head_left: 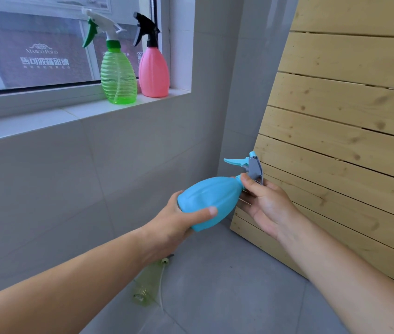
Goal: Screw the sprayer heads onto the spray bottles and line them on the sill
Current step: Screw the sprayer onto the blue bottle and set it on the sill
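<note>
Below the window sill [46, 121], in the head view, the left hand [167, 227] wraps around the base of a blue spray bottle [211, 201], thumb pressed along its side, holding it tilted with its neck pointing up and to the right. The right hand [267, 203] closes its fingers around the neck, just under the blue-and-grey sprayer head [251, 166] (whether the thread is fully seated cannot be told). Up on the sill, a green ribbed spray bottle [117, 75] with a white-and-green sprayer stands upright just beside a pink spray bottle [153, 73] with a black sprayer, near the window's right corner. On the grey tiled floor [227, 285] beneath the left forearm lies a pale yellow-green bottle [149, 283] on its side. Slatted pine boards [348, 116] lean at the right.
</note>
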Action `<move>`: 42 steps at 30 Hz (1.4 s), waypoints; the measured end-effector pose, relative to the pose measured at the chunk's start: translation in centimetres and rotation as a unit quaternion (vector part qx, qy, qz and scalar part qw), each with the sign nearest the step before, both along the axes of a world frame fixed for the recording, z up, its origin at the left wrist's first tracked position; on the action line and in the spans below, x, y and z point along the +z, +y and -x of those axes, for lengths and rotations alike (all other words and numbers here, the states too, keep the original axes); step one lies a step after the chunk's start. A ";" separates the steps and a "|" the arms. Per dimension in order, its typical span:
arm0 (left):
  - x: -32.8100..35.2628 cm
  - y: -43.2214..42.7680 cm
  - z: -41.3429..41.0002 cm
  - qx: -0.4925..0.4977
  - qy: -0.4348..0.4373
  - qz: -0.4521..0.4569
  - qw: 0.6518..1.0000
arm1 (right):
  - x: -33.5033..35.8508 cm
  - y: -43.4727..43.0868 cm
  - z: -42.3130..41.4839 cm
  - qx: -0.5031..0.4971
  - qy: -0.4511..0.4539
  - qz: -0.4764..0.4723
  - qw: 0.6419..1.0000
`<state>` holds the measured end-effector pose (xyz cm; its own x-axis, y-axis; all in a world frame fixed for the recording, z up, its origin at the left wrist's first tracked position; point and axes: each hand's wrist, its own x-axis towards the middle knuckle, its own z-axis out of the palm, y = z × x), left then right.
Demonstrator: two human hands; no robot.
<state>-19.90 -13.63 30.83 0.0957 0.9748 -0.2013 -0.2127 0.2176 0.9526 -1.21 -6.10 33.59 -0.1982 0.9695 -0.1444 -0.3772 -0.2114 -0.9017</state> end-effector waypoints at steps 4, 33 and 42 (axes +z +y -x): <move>0.2 0.1 -0.1 0.014 -0.097 0.083 0.992 | -0.1 -0.1 0.3 0.010 -0.005 -0.003 1.000; 0.6 -0.3 -0.4 0.028 -0.062 0.105 0.992 | -0.3 -0.3 0.2 -0.003 -0.011 0.006 1.000; 0.0 -0.7 -0.6 0.093 0.185 -0.031 0.978 | -0.4 -0.3 0.0 -0.005 -0.042 0.002 0.999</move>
<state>-19.30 -14.31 30.79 -0.1519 0.9799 -0.1295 0.1183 0.1481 0.9819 -1.19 -6.36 33.22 -0.1758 0.9706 -0.1642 -0.3032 -0.2121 -0.9290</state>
